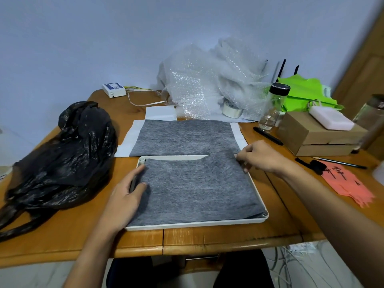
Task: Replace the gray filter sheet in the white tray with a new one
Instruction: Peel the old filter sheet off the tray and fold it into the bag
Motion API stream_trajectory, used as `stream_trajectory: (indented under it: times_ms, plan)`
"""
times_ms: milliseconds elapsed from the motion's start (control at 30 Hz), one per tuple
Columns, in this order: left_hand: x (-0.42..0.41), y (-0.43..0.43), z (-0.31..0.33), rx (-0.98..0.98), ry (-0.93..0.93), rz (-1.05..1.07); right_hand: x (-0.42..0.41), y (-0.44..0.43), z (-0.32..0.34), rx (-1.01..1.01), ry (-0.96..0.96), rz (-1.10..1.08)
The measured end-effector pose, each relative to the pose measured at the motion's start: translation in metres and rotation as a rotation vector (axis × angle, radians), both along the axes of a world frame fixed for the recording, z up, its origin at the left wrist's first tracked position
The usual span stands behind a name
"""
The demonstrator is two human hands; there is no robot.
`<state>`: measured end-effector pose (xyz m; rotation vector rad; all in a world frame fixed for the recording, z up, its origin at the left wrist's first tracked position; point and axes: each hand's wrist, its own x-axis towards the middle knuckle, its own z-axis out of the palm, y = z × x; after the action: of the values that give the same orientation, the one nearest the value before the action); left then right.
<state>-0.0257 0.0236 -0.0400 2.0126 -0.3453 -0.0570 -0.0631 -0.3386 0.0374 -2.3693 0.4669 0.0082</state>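
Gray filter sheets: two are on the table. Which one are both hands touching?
The nearer gray sheet, lying in the white tray. The left hand presses its left edge; the right hand grips its far right corner. The other sheet lies untouched on white paper behind.

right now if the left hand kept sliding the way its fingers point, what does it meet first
Probably the white post at the tray's far-left corner; the left hand points up along the sheet's left edge.

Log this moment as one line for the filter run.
left hand: flat on gray sheet | right hand: pinching far right corner | white tray: sheet inside | second sheet: behind tray
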Motion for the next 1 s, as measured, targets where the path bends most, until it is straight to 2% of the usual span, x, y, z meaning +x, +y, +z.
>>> stream_trajectory:
  times_ms: [200, 367, 533, 667, 800, 1000]
  plan:
    - [-0.001, 0.0, -0.001, -0.011, 0.006, -0.004, -0.017, 0.002, 0.01, 0.273, 0.077, 0.097]
    - [0.0, 0.001, -0.002, -0.013, 0.005, 0.004, -0.029, 0.0, 0.009, 0.275, 0.27, 0.246]
    - [0.003, 0.001, -0.002, -0.03, -0.028, -0.015, -0.036, -0.002, 0.01, 0.294, 0.38, 0.4]
    - [0.003, 0.001, 0.0, 0.026, -0.032, -0.03, -0.038, 0.002, 0.008, 0.349, 0.245, 0.353]
    - [0.006, 0.001, 0.001, 0.179, -0.004, -0.111, -0.034, 0.016, 0.007, 0.417, 0.102, 0.27]
    - [0.005, 0.008, 0.015, 0.271, 0.09, -0.252, -0.027, 0.061, 0.022, 0.481, -0.007, 0.206]
